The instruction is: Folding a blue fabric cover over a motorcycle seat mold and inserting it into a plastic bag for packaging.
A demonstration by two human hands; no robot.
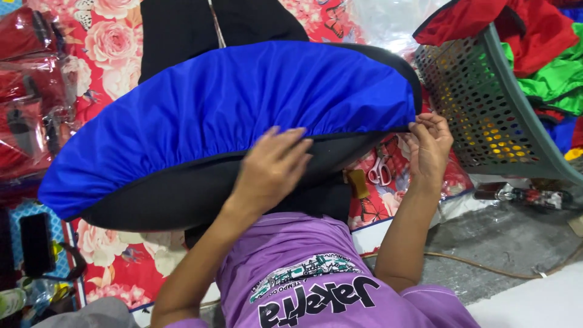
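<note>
Blue fabric cover (243, 103) with a gathered, black-bound hem being stretched over a black padded seat form (182, 194), lying across the lap above a purple shirt (303, 267) and over the rose-patterned floor mat (115, 54). Left hand (270, 167) pressing flat on the black underside just below the gathered edge, fingers (291, 143) spread apart and gripping nothing; right hand (430, 144) at the cover's right end, fingers pinched together on the hem where it wraps the corner. Judging from this, best keeping the flat hand bracing the form while easing the pinched hem round the corner a little at a time, so that the gathers spread evenly and the binding is not dragged off the far side. Crowding the right hand: a grey-green perforated plastic basket (486, 103) heaped with red and green cloth (546, 54), just beside the corner being worked. Lying on the mat under the cover's edge, near the right wrist: white-handled scissors (381, 170), worth minding when lowering the piece. Stacked at the left: red goods in clear plastic bags (27, 91); a dark phone (36, 243) lying lower left. A thin cable (486, 267) trailing over the grey floor at the right.
</note>
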